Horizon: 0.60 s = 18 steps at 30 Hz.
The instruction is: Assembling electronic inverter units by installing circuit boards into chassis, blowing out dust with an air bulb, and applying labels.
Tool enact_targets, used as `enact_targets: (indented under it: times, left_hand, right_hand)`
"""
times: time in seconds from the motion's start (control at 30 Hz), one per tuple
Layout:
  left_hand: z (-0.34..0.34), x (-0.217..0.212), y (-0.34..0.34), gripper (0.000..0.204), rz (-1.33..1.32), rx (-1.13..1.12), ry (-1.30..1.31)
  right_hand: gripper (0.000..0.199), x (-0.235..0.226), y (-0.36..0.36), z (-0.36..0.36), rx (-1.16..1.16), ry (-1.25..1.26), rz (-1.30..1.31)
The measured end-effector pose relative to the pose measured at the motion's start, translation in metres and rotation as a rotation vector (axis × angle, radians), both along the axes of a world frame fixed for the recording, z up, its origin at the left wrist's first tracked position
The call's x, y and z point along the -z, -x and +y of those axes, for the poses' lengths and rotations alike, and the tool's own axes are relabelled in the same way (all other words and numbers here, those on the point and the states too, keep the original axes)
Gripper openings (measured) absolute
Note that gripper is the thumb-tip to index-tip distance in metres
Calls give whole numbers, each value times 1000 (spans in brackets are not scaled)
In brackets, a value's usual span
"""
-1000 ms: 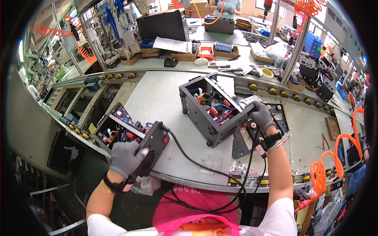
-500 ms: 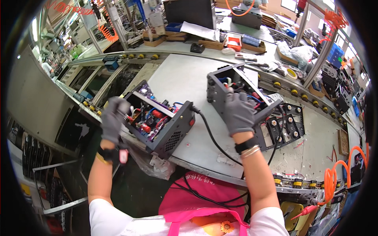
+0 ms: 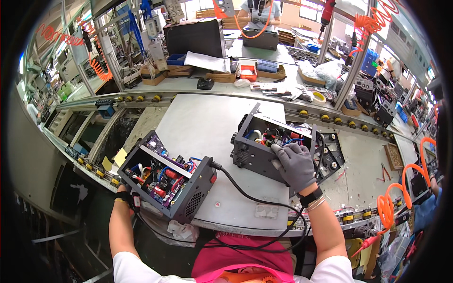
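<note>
Two dark grey, open-topped machine cases with wired circuit boards inside are on the bench. At the left case [image 3: 188, 200], my left hand [image 3: 123, 187] is low beside the left end; its fingers are hidden behind the case. A black power cord [image 3: 240, 186] runs from this case's right end. My right hand [image 3: 297, 166], in a grey glove, grips the near wall of the right case [image 3: 257, 158], fingers bent over its top edge. Under and beside that case's right end lies a black plate [image 3: 336, 150] with several round metal fittings.
A roller conveyor [image 3: 325, 118] runs behind the pale work board [image 3: 188, 113]. Red-handled pliers [image 3: 385, 173] and an orange coiled air hose [image 3: 389, 203] are at the right. Farther back stand an orange bin [image 3: 247, 72] and a dark panel [image 3: 196, 38]; a person [image 3: 259, 16] works beyond.
My left hand has dropped from above the left case to beside its left end. The right case has turned and covers more of the black plate. The view has tilted up.
</note>
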State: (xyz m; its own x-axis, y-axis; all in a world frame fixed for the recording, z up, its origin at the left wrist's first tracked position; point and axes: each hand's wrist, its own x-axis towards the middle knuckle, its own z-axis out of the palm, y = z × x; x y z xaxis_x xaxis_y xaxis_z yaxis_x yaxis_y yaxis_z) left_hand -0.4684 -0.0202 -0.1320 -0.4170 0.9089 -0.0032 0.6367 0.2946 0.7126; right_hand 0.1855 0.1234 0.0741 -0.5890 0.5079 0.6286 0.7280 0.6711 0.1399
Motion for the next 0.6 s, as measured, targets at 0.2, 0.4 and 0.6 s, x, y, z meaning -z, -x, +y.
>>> enact_targets:
  times: [0.2, 0.4, 0.6]
  left_hand:
    - [5, -59, -69, 36, 12, 169, -16]
    - [16, -86, -170, 32, -47, 375, -61]
    - [16, 13, -166, 17, 31, 260, -108]
  right_hand:
    - [40, -13, -26, 5, -49, 55, 36]
    - [35, -6, -81, 10, 56, 114, 32]
    - [20, 9, -59, 1, 459, 106, 409]
